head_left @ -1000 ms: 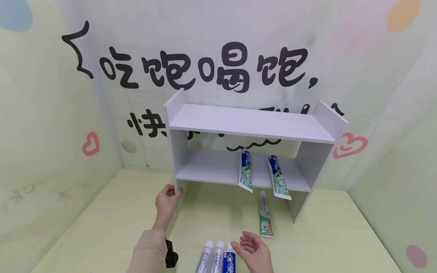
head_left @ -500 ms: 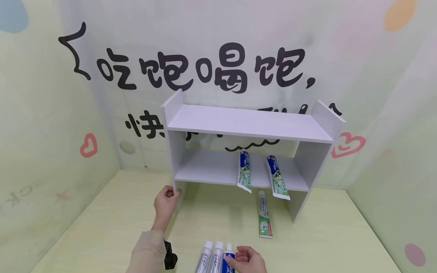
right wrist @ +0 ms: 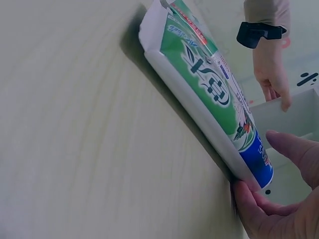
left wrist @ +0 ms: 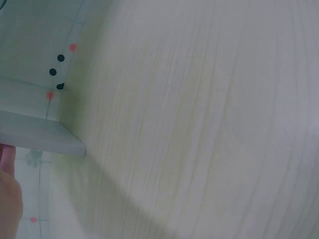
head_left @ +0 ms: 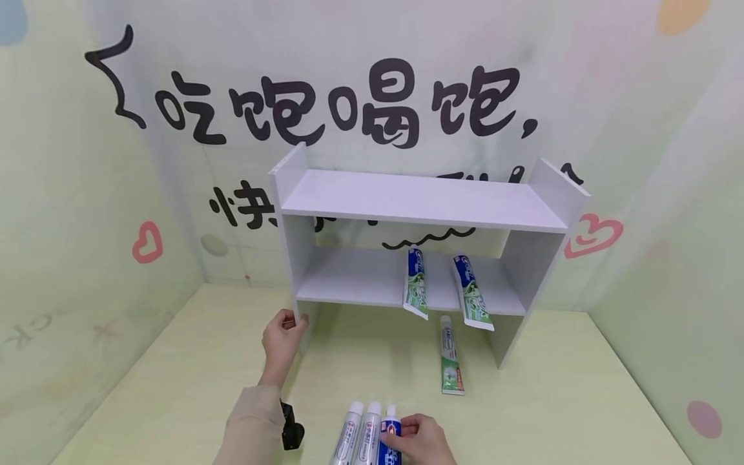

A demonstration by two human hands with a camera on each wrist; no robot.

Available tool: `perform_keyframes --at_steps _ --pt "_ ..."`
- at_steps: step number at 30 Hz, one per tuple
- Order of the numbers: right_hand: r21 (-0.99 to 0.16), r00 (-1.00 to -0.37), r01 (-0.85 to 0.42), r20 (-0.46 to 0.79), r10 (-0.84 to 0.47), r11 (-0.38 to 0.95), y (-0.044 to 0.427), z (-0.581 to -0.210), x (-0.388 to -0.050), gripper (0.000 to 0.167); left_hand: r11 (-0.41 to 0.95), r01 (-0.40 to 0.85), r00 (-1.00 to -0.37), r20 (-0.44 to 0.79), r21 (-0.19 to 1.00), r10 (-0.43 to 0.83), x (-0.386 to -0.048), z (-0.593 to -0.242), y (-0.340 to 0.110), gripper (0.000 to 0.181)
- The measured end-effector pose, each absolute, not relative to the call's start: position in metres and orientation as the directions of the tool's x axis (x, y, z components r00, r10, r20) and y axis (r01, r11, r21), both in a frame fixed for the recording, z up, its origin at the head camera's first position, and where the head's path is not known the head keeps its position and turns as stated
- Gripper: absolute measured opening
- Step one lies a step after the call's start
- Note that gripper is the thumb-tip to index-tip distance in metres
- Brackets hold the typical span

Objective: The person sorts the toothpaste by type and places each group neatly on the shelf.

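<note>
Picture the head view as a clock face: the white shelf fills the middle, a bit toward 3 o'clock. The job looks like putting toothpaste tubes on it, and it seems about half done. Two of the blue and green tubes, the near one and the far one, lie on the middle board between 4 and 5 o'clock, with their flat ends poking over its front edge. A silver and green tube lies at 5 o'clock on the surface, partly under that board, so it looks done too. Three tubes seem to be left. They lie in a row at 6 o'clock: one silver tube, a second silver tube, and a blue tube. The left hand, between 7 and 8 o'clock, pinches the shelf's side board, maybe to keep it still. The right hand, near 6 o'clock, has its thumb over the blue tube and a finger touching it near the cap end. I cannot tell if it has a tight hold. That tube probably needs lifting next.
</note>
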State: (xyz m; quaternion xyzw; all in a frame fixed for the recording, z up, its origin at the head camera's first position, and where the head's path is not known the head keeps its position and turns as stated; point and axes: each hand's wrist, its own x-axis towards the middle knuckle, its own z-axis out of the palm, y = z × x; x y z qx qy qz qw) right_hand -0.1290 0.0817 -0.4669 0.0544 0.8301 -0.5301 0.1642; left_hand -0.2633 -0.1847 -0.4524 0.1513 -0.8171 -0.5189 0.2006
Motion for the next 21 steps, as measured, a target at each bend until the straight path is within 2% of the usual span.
perform_keyframes --at_steps 10,21 --pt "-0.795 -0.903 0.334 -0.424 -0.07 0.506 0.0799 -0.4662 -0.1232 0.05 0.426 -0.039 -0.872 0.178 0.904 -0.456 -0.2624 -0.4497 -0.1827 0.019" --pt "-0.749 -0.903 0.31 -0.424 -0.064 0.586 0.0779 -0.4659 -0.1202 0.044 0.412 -0.053 -0.873 0.158 0.909 -0.461 -0.2616 -0.4526 -0.1839 0.019"
